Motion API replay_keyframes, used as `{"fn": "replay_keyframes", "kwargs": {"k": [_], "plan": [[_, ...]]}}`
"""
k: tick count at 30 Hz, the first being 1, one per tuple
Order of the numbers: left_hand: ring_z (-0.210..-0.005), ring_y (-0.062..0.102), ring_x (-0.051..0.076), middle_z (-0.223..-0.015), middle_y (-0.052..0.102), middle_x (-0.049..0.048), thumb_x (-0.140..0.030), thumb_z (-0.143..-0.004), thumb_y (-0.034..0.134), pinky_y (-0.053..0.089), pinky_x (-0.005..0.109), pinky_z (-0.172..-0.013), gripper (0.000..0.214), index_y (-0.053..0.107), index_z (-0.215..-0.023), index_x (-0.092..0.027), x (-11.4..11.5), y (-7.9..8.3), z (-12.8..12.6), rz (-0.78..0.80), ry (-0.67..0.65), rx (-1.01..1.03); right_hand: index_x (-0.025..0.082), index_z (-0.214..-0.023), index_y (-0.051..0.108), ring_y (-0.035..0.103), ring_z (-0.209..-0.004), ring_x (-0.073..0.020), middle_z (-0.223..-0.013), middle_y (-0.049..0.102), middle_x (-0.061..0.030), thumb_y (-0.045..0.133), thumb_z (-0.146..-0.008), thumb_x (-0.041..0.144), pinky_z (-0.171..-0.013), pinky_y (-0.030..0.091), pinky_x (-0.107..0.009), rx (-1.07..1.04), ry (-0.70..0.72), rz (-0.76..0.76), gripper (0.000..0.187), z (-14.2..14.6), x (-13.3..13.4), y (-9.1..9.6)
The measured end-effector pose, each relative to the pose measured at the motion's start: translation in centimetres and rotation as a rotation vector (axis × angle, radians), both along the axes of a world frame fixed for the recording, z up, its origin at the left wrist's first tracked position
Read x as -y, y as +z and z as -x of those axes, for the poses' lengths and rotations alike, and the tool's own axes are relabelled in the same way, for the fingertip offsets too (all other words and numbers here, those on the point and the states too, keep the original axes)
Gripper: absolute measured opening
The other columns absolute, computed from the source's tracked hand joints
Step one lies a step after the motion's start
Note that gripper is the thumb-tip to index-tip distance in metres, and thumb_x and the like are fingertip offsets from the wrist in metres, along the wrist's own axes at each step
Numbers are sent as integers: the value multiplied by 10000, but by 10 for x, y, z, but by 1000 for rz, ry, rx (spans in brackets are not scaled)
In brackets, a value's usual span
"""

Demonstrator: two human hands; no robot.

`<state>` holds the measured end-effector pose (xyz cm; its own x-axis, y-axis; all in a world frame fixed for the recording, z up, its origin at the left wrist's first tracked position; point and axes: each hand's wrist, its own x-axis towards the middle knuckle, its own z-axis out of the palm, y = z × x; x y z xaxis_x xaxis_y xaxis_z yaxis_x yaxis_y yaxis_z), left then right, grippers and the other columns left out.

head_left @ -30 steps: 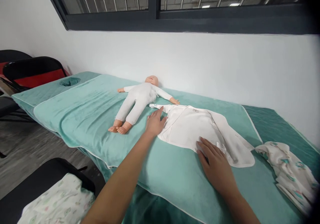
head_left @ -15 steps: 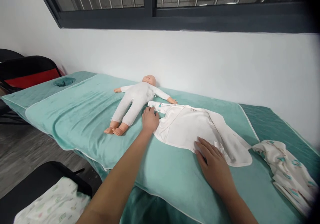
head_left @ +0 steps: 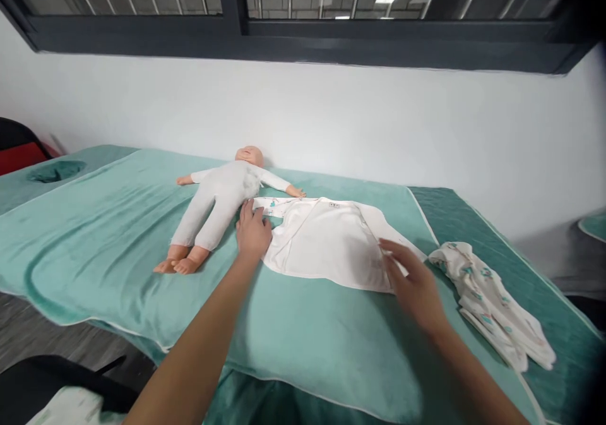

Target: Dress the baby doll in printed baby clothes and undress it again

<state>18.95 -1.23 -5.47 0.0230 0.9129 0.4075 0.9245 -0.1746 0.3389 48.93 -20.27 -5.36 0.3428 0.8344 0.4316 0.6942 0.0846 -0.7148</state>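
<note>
A white baby garment (head_left: 326, 242) lies spread flat on the teal towel (head_left: 142, 248) covering the bed. My left hand (head_left: 252, 230) rests on the garment's left sleeve end, fingers curled down on the cloth, right beside the doll. My right hand (head_left: 413, 283) hovers at the garment's lower right corner, fingers spread and slightly blurred, with nothing in it. A baby doll (head_left: 215, 199) in a white bodysuit lies on its back to the left, head toward the wall.
A crumpled patterned cloth (head_left: 487, 299) lies on the bed at the right. A white wall and dark window frame stand behind. A red and black chair (head_left: 16, 150) is at far left. Another patterned cloth (head_left: 66, 409) sits on a dark seat at the bottom left.
The view swung right. My left hand slid up to the garment's left sleeve end. My right hand lifted off the lower hem and moved right to the corner.
</note>
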Motion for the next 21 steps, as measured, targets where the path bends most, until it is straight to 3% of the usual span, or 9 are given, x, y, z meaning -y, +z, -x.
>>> {"fn": "replay_keyframes", "kwargs": {"k": [4, 7, 10, 13, 17, 21], "plan": [[-1497, 271, 244, -1555, 451, 48, -264, -938, 413, 363, 494, -1138, 387, 620, -1262, -220, -5, -1, 0, 60, -28, 10, 156, -1215, 642, 636, -1092, -286, -1252, 665, -156, 477, -888, 350, -974, 475, -457, 157, -245, 151, 415, -75, -19, -9], [-1469, 326, 244, -1500, 523, 31, -279, -935, 428, 351, 480, -1143, 366, 640, -1232, -244, -7, -1, 0, 76, 1, 45, 89, -1201, 643, 622, -1068, -312, -1177, 669, -202, 493, -884, 384, -947, 455, -454, 355, -303, 303, 458, -112, -30, -23], [-1442, 371, 236, -1464, 561, 30, -281, -930, 442, 356, 458, -1135, 351, 653, -1209, -249, -9, -2, 1, 73, 5, 67, 138, -1103, 680, 651, -921, -276, -1021, 712, -140, 534, -887, 435, -814, 466, -383, 388, -270, 422, 395, -128, -38, -24], [-1412, 415, 224, -1440, 583, 31, -269, -925, 447, 354, 440, -1130, 338, 658, -1189, -250, -10, -3, 1, 60, 3, 76, 190, -943, 706, 643, -755, -214, -849, 722, -74, 581, -873, 366, -676, 420, -314, 343, -173, 500, 227, -139, -46, -8], [-1367, 469, 225, -1415, 603, 37, -259, -913, 454, 364, 427, -1109, 327, 661, -1166, -248, -10, -4, 1, 40, -3, 82, 182, -877, 708, 598, -754, -195, -851, 701, -101, 518, -909, 353, -654, 361, -325, 438, -229, 406, 257, -155, -56, 19], [-1348, 487, 235, -1406, 609, 43, -258, -905, 460, 369, 424, -1092, 327, 661, -1162, -244, -10, -5, 2, 30, -13, 88, 175, -873, 698, 588, -837, -212, -946, 683, -131, 453, -932, 343, -662, 339, -342, 493, -284, 362, 303, -167, -63, 25]]}}
